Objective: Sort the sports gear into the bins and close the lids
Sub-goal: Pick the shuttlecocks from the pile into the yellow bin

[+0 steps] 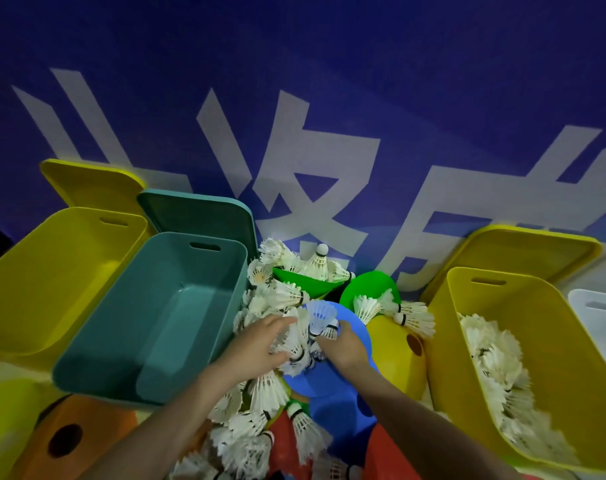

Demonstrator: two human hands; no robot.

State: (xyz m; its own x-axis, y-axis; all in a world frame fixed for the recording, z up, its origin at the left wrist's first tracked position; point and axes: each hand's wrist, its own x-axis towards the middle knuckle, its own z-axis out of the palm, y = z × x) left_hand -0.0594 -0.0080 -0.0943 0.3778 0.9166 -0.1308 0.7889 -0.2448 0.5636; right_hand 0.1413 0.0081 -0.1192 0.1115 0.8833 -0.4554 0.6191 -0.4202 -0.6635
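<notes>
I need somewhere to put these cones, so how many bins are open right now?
4: an empty yellow plastic bin far left, an empty teal plastic bin beside it, a yellow bin holding feather shuttlecocks right, a white bin at the right edge, mostly cropped.

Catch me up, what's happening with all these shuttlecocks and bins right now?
A person is gathering shuttlecocks from the pile between the bins. The left hand and right hand both hold a bunch. The yellow bin on the right already holds many shuttlecocks; the teal bin is empty. All visible bins are open.

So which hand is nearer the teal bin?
Left. The left hand reaches into the shuttlecocks just beside the teal bin; the right hand is farther right, over the blue cone.
</notes>
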